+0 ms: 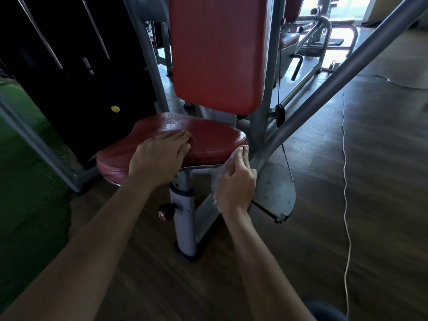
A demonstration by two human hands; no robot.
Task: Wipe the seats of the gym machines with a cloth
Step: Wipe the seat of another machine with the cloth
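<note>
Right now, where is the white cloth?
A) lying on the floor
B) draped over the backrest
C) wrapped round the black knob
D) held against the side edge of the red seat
D: the right hand holds the white cloth against the red seat at its edge.

**No legible text**

You won't find a word or number you can read here. The only marking is some pale lettering on the red adjustment knob (165, 213), on the post (184, 218) below the seat (208, 137). It is too small and blurred to make out.
</note>
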